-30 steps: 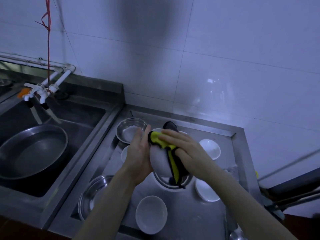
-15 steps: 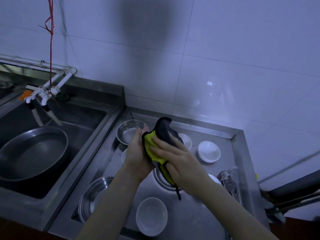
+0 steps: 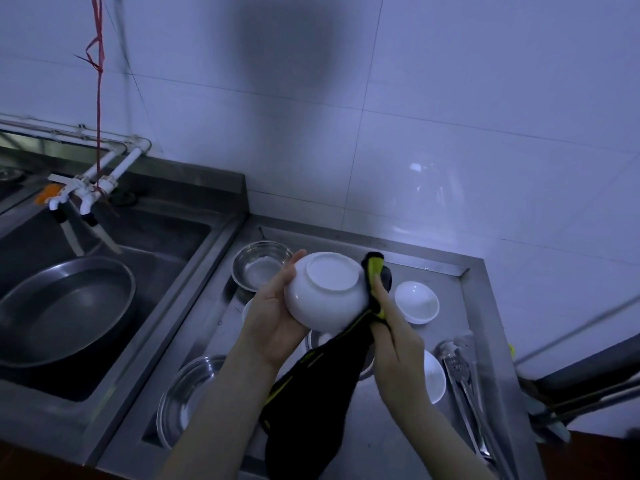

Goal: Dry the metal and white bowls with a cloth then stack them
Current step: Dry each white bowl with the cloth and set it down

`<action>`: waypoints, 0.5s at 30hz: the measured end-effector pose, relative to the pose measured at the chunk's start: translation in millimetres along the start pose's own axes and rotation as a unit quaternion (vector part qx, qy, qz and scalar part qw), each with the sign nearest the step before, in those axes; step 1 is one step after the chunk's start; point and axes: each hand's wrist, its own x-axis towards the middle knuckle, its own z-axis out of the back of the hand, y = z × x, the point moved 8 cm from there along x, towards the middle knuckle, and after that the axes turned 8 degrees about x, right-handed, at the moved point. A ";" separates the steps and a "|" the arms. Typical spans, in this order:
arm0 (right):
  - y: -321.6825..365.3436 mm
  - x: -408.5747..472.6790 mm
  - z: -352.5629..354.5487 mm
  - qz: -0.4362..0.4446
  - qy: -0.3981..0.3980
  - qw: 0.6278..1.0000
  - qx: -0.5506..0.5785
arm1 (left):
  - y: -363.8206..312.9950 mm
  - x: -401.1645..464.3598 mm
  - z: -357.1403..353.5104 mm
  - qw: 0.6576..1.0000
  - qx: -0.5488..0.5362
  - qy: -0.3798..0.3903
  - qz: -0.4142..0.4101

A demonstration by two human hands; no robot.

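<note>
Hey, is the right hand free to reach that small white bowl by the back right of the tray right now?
Probably not yet. The right hand is gripping the cloth against the held white bowl. The small white bowl sits uncovered just beyond its fingers, so the path looks open once the cloth is released.

Steel draining tray (image 3: 460,271) beside the wall, set with bowls and utensils.
A small metal bowl (image 3: 260,270) sits at its far left corner, a wide metal bowl (image 3: 185,398) near left, two white bowls (image 3: 416,302) (image 3: 434,381) right, and metal utensils (image 3: 462,379) along the right edge.
</note>
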 end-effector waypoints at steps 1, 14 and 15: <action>0.8 -0.6 1.0 -0.015 -0.010 1.000 0.009 | -1.5 -0.2 -2.8 1.000 -0.007 0.007 -0.008; 28.3 9.8 -18.9 0.110 0.022 0.992 -0.062 | 2.3 -7.5 -15.9 0.996 0.078 0.050 -0.007; 23.3 14.6 -13.8 0.080 0.017 0.996 -0.034 | 0.8 -7.1 -15.4 0.996 0.079 0.048 -0.010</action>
